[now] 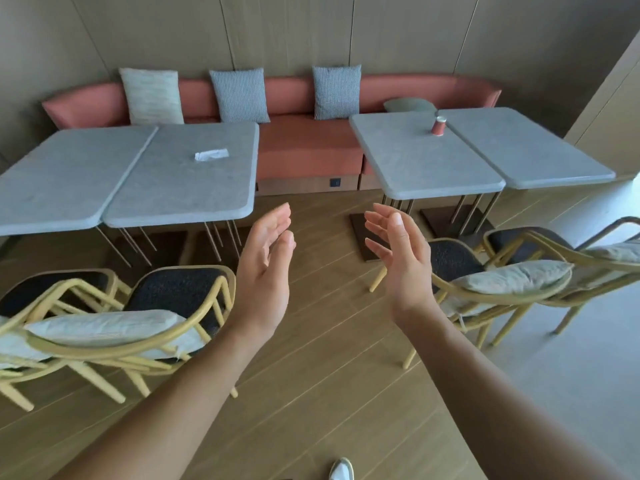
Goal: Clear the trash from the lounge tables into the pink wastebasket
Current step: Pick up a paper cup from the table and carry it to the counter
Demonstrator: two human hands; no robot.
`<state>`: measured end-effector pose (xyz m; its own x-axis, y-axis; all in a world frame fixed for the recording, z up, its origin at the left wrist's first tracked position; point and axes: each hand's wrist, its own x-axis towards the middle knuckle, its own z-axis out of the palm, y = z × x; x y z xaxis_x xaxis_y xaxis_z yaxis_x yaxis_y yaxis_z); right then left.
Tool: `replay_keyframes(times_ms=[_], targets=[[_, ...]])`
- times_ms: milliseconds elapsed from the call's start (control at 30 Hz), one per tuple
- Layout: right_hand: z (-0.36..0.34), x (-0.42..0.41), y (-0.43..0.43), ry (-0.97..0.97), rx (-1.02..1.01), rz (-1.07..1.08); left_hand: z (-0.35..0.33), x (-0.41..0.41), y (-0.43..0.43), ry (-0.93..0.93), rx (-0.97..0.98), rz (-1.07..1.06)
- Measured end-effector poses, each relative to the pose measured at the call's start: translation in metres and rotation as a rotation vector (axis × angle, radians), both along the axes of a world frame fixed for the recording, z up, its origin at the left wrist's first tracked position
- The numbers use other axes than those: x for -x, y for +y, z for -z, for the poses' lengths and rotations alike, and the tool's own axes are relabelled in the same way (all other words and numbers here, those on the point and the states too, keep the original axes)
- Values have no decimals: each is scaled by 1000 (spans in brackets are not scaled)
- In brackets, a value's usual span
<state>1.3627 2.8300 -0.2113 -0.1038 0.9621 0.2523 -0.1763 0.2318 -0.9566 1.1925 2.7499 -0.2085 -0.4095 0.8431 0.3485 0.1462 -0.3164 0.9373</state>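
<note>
Being held out over the floor in the head view, the left hand [265,268] and the right hand [398,261] are both being shown empty, palms facing each other, fingers loosely straight. A crumpled white napkin [211,155] is lying on the left table [180,199], at about eleven o'clock from the left hand and well apart from it, its long axis running roughly nine to three. A red paper cup [439,126] is standing upright on the right table [426,171], at about one o'clock from the right hand. Each hand is judged nearer its own side's item. The pink wastebasket is not being shown.
</note>
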Motion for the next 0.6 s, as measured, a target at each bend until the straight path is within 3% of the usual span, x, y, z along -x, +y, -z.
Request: replay_keyframes(times_ms=[300, 600], targets=[[7, 17, 156, 7, 51, 37, 10, 25, 163, 32, 3, 18], [8, 80, 355, -15, 16, 139, 22, 100, 373, 20, -6, 76]])
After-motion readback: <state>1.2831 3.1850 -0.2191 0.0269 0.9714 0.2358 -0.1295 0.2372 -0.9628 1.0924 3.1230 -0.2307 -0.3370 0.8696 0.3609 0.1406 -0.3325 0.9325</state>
